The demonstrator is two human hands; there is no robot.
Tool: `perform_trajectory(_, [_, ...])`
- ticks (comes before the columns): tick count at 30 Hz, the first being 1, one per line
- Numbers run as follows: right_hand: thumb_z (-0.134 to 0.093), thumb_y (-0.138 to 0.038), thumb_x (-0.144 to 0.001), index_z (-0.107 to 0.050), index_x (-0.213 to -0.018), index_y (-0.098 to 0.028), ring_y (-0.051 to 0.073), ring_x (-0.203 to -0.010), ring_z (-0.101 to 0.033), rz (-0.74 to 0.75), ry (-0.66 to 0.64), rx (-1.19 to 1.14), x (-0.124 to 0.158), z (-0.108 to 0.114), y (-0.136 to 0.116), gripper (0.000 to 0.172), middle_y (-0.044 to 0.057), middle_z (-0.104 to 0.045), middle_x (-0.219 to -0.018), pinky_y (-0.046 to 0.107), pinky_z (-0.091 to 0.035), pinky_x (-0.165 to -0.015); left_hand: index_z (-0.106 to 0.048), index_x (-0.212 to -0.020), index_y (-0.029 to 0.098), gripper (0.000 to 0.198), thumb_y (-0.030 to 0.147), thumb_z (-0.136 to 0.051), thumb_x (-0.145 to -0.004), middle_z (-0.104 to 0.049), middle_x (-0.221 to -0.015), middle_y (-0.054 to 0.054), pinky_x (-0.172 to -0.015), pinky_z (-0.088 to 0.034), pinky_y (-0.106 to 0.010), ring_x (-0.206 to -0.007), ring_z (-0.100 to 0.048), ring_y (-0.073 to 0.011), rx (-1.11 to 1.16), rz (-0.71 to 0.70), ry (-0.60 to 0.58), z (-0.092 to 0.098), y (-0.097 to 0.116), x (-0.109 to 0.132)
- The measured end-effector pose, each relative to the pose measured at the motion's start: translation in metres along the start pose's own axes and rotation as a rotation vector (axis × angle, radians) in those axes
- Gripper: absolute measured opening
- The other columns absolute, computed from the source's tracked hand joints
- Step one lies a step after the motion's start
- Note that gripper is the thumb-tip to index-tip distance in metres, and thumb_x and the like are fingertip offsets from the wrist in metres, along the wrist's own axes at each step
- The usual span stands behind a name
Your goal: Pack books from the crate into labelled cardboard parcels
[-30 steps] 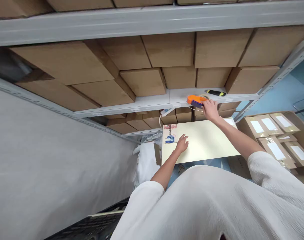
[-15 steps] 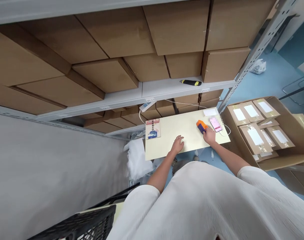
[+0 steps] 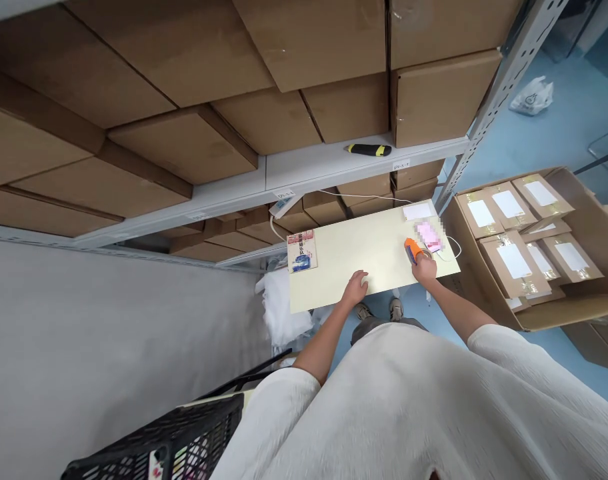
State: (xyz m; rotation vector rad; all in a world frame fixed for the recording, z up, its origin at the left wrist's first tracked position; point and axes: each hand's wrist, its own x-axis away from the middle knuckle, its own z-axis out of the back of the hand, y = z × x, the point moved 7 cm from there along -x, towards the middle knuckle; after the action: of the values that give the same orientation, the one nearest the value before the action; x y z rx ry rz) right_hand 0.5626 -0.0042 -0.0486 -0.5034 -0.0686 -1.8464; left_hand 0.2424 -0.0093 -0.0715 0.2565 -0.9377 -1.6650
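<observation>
My right hand is closed around an orange and dark blue tape dispenser, held over the right part of a pale yellow tabletop. Just beyond that hand lies a phone with a pink screen, partly blurred out. A white slip or pad sits at the far right corner. My left hand rests near the tabletop's front edge, its fingers apart and nothing in them. On the left end lies a book or flat packet with red and blue print.
Shelves with brown cartons rise in front; a black and yellow utility knife lies on the shelf edge. To the right stands a large open carton holding several labelled boxes. White wrapping and a black crate are at left.
My right hand has turned the tape dispenser a little and shifted slightly right, closer to the phone. My left hand stays about where it was. The view has tilted slightly.
</observation>
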Motion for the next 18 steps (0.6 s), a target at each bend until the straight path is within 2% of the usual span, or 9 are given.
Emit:
perform_trajectory(5, [-0.053,-0.026,-0.106,-0.070,-0.126,-0.016,0.032,-0.104,-0.067,0.017,0.017,0.005,-0.002,-0.005,0.003,0.028,0.018,-0.073,-0.110,0.041,-0.047,-0.088,-0.071,-0.141,0.019,0.042,0.017,-0.058,-0.100,-0.062,-0.161,-0.015,-0.137,-0.039,-0.050,-0.158,-0.053,-0.0291,0.005,-0.019,-0.003,-0.001,0.004,-0.007])
perform_trajectory(11, [-0.054,-0.042,-0.110,-0.070,-0.121,-0.019,0.033,-0.122,-0.060,0.065,0.159,0.002,-0.001,0.012,0.001,0.030,0.019,-0.071,-0.128,0.039,-0.043,-0.092,-0.071,-0.139,0.018,0.042,0.018,-0.058,-0.099,-0.064,-0.158,-0.015,-0.137,-0.039,-0.050,-0.156,-0.055,-0.0283,-0.010,-0.056,0.007,0.009,0.011,-0.019])
perform_trajectory(14, [-0.051,-0.042,-0.111,-0.072,-0.120,-0.017,0.033,-0.120,-0.061,0.135,0.181,-0.003,0.000,0.022,-0.011,0.034,0.019,-0.073,-0.125,0.039,-0.040,-0.095,-0.071,-0.139,0.017,0.042,0.018,-0.058,-0.099,-0.064,-0.158,-0.016,-0.137,-0.039,-0.050,-0.156,-0.055,-0.0285,-0.006,-0.050,0.030,0.017,0.014,-0.020])
perform_trajectory(18, [-0.048,-0.041,-0.111,-0.074,-0.126,-0.016,0.035,-0.120,-0.062,0.252,0.157,-0.007,0.001,0.030,-0.044,0.039,0.019,-0.074,-0.128,0.042,-0.040,-0.099,-0.070,-0.141,0.020,0.044,0.018,-0.057,-0.098,-0.064,-0.159,-0.014,-0.136,-0.039,-0.051,-0.157,-0.053,-0.0286,0.024,-0.008,0.080,0.024,0.011,-0.007])
